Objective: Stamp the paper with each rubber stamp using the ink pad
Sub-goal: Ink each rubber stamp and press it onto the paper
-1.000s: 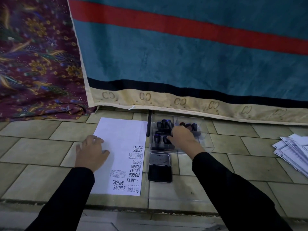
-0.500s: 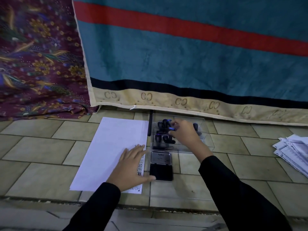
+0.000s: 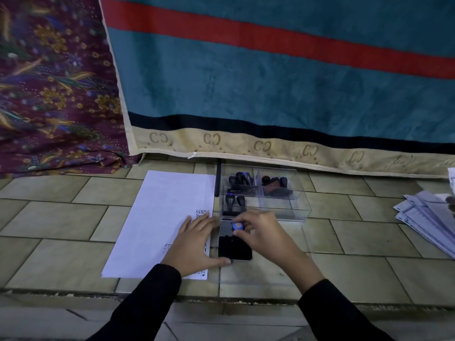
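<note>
One rubber stamp (image 3: 237, 226), lifted from the clear box (image 3: 298, 208) beyond the ink pad (image 3: 235, 252), now sits pinched in the right hand (image 3: 261, 233) over the pad's far end. The left hand (image 3: 197, 244), fingers flat, presses the paper (image 3: 167, 212) beside it. Inking probably comes next.

One wide-angle view, from the person's head, faces forward and down, close to the tiled floor (image 3: 73, 217). The ink pad (image 3: 235, 251) lies below centre; the teal blanket (image 3: 246, 82) behind it fills the top.
</note>
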Motion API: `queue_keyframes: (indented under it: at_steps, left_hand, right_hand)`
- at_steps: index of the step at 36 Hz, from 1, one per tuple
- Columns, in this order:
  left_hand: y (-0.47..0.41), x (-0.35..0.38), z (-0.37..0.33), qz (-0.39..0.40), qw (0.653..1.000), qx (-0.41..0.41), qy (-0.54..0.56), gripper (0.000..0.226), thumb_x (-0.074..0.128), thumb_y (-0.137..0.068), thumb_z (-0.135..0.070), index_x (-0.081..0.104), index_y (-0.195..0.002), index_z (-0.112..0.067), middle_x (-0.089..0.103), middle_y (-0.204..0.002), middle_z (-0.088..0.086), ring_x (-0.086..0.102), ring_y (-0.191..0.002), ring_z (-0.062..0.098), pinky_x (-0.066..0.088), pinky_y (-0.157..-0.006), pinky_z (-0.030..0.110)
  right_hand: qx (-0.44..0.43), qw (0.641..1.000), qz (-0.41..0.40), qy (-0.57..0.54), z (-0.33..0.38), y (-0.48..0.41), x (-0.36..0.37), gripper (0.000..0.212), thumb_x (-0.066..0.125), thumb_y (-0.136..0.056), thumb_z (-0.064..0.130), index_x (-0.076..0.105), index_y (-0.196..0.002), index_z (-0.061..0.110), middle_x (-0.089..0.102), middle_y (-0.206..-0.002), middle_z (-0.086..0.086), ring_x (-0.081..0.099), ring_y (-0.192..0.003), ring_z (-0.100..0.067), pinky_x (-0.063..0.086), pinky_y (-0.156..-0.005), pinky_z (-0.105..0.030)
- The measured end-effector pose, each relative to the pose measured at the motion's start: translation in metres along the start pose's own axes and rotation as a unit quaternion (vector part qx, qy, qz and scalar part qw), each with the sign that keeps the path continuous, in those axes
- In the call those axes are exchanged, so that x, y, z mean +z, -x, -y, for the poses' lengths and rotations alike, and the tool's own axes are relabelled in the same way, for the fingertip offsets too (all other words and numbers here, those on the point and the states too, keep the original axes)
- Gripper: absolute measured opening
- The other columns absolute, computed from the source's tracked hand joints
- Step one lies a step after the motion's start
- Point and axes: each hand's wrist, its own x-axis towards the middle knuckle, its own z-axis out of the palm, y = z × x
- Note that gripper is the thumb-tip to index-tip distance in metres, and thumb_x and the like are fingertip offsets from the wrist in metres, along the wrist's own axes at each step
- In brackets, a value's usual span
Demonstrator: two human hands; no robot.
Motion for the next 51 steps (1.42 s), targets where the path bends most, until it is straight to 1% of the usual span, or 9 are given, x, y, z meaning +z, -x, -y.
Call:
queue_keyframes:
  at_steps: [3,6,22,31,35,39,43,47,51]
  left_hand:
    - [0.001,-0.001,0.0,0.002,1.0,-0.003,0.005,0.104,0.046,-0.059,-0.094,0.029,-0.145,-0.038,0.024,-0.154,-0.024,0.006,-0.143,-0.006,-0.002,-0.121,0.036]
    - [0.001,0.0,-0.001,0.0,1.0,-0.004,0.008,0.102,0.047,-0.06,-0.093,0.03,-0.144,-0.039,0.024,-0.154,-0.025,0.005,-0.142,-0.008,-0.002,-0.12,0.035]
    - [0.0,0.003,0.0,-0.009,1.0,-0.006,0.01,0.1,0.044,-0.057,-0.095,0.032,-0.141,-0.04,0.027,-0.152,-0.025,0.01,-0.143,-0.006,-0.002,-0.12,0.033]
    - [0.002,-0.001,-0.003,-0.008,1.0,-0.001,0.022,0.101,0.046,-0.057,-0.093,0.033,-0.141,-0.039,0.025,-0.152,-0.026,0.009,-0.143,-0.005,-0.001,-0.121,0.036]
    - [0.004,-0.01,-0.006,-0.034,0.994,0.0,0.102,0.083,0.053,-0.068,-0.083,0.033,-0.14,-0.045,0.024,-0.147,-0.036,0.009,-0.142,-0.009,0.004,-0.121,0.036]
    - [0.006,-0.034,-0.003,-0.141,0.977,-0.003,0.157,0.059,0.051,-0.086,-0.065,0.032,-0.139,-0.049,0.02,-0.144,-0.046,0.007,-0.139,-0.016,0.011,-0.118,0.032]
    - [0.008,-0.062,0.02,-0.225,0.967,-0.035,0.111,0.043,0.044,-0.095,-0.049,0.042,-0.137,-0.036,0.038,-0.149,-0.02,0.021,-0.143,-0.002,0.015,-0.12,0.04]
    - [0.016,-0.068,0.054,-0.233,0.962,-0.136,0.033,0.037,0.054,-0.096,-0.025,0.052,-0.132,-0.018,0.045,-0.148,0.002,0.03,-0.143,0.019,0.023,-0.116,0.049]
    - [0.025,-0.059,0.074,-0.175,0.956,-0.235,-0.008,0.044,0.051,-0.096,-0.032,0.046,-0.138,-0.019,0.033,-0.155,-0.001,0.02,-0.146,0.019,0.009,-0.118,0.048]
  right_hand:
    - [-0.022,1.0,-0.006,0.017,-0.002,0.005,0.004,0.022,0.07,-0.082,0.018,0.069,-0.102,0.009,0.067,-0.1,-0.006,0.064,-0.084,-0.015,0.053,-0.08,-0.026]
    - [-0.03,0.999,-0.011,0.027,-0.003,0.008,0.007,0.02,0.069,-0.082,0.019,0.069,-0.099,0.009,0.066,-0.095,-0.006,0.062,-0.081,-0.016,0.054,-0.076,-0.032]
    - [0.005,0.999,0.016,0.029,0.004,0.009,0.012,0.013,0.074,-0.075,0.017,0.067,-0.085,0.012,0.062,-0.088,-0.001,0.061,-0.075,-0.016,0.053,-0.074,-0.033]
    - [0.041,0.999,0.016,0.024,0.006,0.004,0.011,0.016,0.075,-0.075,0.016,0.067,-0.088,0.01,0.061,-0.088,0.001,0.057,-0.076,-0.013,0.053,-0.076,-0.029]
    - [0.045,0.999,0.001,0.004,0.002,0.009,0.013,0.019,0.076,-0.075,0.014,0.067,-0.09,0.008,0.066,-0.095,-0.005,0.063,-0.083,-0.018,0.054,-0.078,-0.033]
    - [0.043,0.999,0.003,-0.017,-0.001,0.013,0.015,0.024,0.076,-0.076,0.014,0.067,-0.097,0.009,0.066,-0.102,-0.003,0.064,-0.084,-0.016,0.054,-0.078,-0.024]
    - [0.036,0.999,0.014,-0.031,-0.005,0.015,0.013,0.026,0.074,-0.077,0.01,0.067,-0.103,0.011,0.066,-0.105,-0.001,0.064,-0.085,-0.01,0.05,-0.074,-0.006]
    - [0.011,0.999,0.0,-0.044,0.003,0.008,0.012,0.022,0.071,-0.081,0.015,0.066,-0.102,0.013,0.065,-0.102,-0.001,0.066,-0.085,-0.011,0.054,-0.08,-0.021]
    - [-0.032,0.997,-0.016,-0.061,0.026,-0.013,0.025,0.023,0.07,-0.082,0.013,0.066,-0.104,0.01,0.065,-0.102,-0.004,0.066,-0.085,-0.013,0.054,-0.083,-0.022]
